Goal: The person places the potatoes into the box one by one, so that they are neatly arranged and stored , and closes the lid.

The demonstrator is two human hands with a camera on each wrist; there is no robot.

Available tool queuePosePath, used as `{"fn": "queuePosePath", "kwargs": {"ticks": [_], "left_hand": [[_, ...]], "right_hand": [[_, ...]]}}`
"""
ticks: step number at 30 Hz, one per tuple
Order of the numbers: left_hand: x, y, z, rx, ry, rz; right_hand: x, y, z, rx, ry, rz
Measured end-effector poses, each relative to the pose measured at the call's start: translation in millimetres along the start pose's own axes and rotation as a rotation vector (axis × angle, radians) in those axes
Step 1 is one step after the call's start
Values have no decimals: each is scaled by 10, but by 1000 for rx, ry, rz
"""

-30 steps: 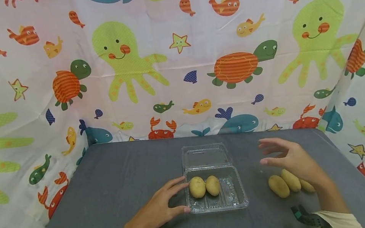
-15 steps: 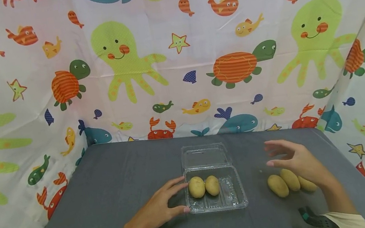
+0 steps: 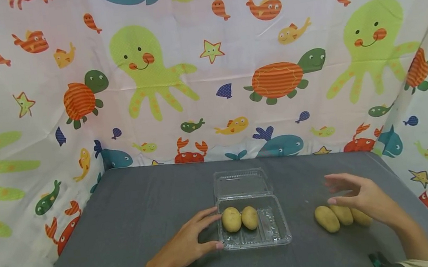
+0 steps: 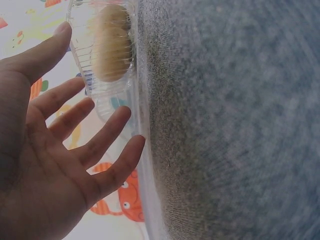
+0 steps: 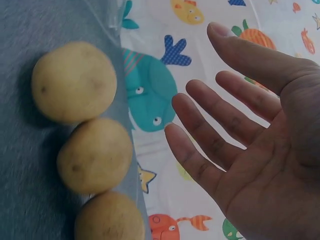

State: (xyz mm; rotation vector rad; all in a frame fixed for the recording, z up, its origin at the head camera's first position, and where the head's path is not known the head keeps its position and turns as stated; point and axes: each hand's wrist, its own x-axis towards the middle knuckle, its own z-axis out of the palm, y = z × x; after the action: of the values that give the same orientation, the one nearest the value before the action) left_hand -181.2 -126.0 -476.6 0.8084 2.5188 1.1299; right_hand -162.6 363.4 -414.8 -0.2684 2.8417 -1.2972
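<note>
Two potatoes (image 3: 231, 219) sit side by side in the left part of a clear plastic clamshell box (image 3: 274, 233), whose lid (image 3: 242, 184) is folded back. At the box's left edge my left hand (image 3: 189, 239) touches the rim with spread, fairly straight fingers. Three more potatoes (image 3: 326, 218) lie in a row on the grey cloth to the right. Above them hovers my right hand (image 3: 362, 197), fingers loosely bent and holding nothing. In the right wrist view a gap separates that hand (image 5: 250, 135) from the potatoes (image 5: 75, 82).
A grey cloth (image 3: 150, 205) covers the table. Behind and at both sides hangs a white curtain (image 3: 191, 23) printed with sea animals. Part of the box's right half shows bare ribbed plastic.
My right hand has moved right and slightly down, from left of the three potatoes to over them. The left hand, the box and the potatoes have stayed in place.
</note>
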Motion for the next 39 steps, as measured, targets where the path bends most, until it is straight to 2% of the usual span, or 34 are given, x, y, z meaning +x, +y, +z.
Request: {"fn": "queuePosePath", "kwargs": {"ticks": [13,22,29,39], "left_hand": [[-7,17,-7,-2,-1,11],[0,16,-10,-3,-10,0],[-8,15,-6,3,0,1],[-17,9,-5,-9,-2,7]], "right_hand": [[-91,160,-79,-15,-40,69],[-151,289,-89,-32,-74,152],[-188,370,-72,-12,-72,166],[-229,464,-99,-83,-52,154]]}}
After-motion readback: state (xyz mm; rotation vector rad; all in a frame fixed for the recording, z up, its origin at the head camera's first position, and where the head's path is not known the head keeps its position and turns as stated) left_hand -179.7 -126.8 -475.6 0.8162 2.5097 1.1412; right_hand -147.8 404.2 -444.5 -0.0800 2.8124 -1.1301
